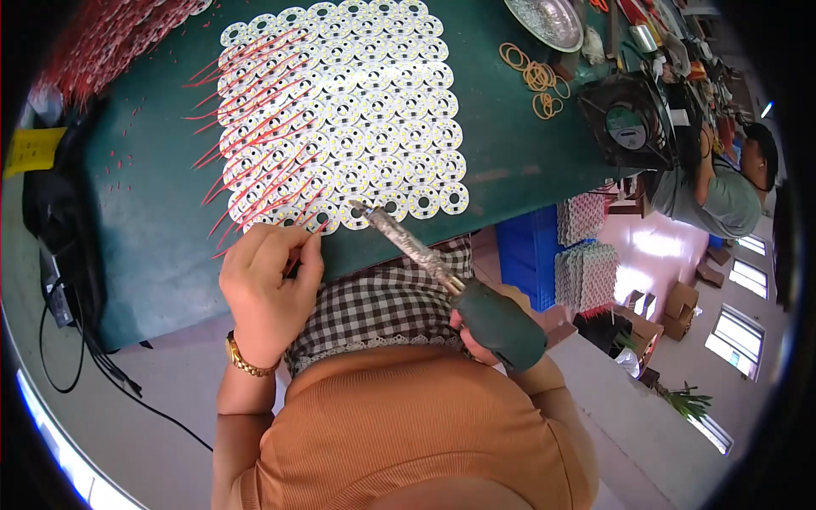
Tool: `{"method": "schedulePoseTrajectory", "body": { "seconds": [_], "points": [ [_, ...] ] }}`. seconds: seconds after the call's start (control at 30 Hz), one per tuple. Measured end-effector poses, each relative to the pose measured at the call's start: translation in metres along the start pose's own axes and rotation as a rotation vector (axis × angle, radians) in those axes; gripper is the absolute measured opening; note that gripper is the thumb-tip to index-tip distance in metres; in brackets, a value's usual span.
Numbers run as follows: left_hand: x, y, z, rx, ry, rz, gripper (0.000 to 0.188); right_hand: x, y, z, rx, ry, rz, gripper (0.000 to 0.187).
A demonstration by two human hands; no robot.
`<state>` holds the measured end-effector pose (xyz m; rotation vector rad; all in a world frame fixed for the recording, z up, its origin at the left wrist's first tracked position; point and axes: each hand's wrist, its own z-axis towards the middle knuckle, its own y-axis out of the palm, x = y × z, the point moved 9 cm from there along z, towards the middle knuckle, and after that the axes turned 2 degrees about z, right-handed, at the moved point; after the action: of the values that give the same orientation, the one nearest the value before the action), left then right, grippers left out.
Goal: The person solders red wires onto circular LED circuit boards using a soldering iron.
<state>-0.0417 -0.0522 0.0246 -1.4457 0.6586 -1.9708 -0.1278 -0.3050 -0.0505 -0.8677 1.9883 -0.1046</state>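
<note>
A panel of round white LED circuit boards [387, 106] lies on the green table, joined in rows. Red wires [255, 119] stick out leftward from boards on its left side. My left hand [272, 276], with a gold watch at the wrist, is closed at the panel's near left edge; a bit of red wire shows between its curled fingers. My right hand [478, 344] grips the dark green handle of a soldering iron [416, 251], which hides most of its fingers. The iron's tip is over the nearest row of boards, right of my left hand; contact cannot be made out.
A heap of red wires [110, 42] fills the far left. Toward the right are rubber bands [540, 76], a metal bowl [548, 21] and a black fan [629, 123]. A blue crate [525, 255] stands below the table edge. Another person [710, 191] sits beyond.
</note>
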Motion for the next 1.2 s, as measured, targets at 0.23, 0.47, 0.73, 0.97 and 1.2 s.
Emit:
{"method": "schedulePoseTrajectory", "body": {
  "seconds": [0.23,0.47,0.73,0.97,1.2],
  "points": [
    [0.028,-0.01,0.017,0.026,0.065,-0.054,0.012,-0.04,-0.021,-0.013,0.236,-0.431,-0.151,0.034],
    [0.016,0.024,0.023,-0.199,-0.047,-0.006,0.011,-0.011,-0.006,-0.007,0.062,0.095,-0.253,0.021],
    [0.016,0.026,0.028,-0.183,-0.044,0.056,0.013,0.088,0.029,-0.005,0.204,0.03,0.325,0.048],
    [0.017,0.028,0.025,-0.151,-0.046,0.128,0.014,0.059,0.022,-0.004,0.119,-0.102,-0.09,0.046],
    [0.02,0.027,0.025,-0.146,-0.023,0.16,0.015,-0.002,0.007,-0.009,0.198,-0.602,-0.234,0.044]
  ]
}}
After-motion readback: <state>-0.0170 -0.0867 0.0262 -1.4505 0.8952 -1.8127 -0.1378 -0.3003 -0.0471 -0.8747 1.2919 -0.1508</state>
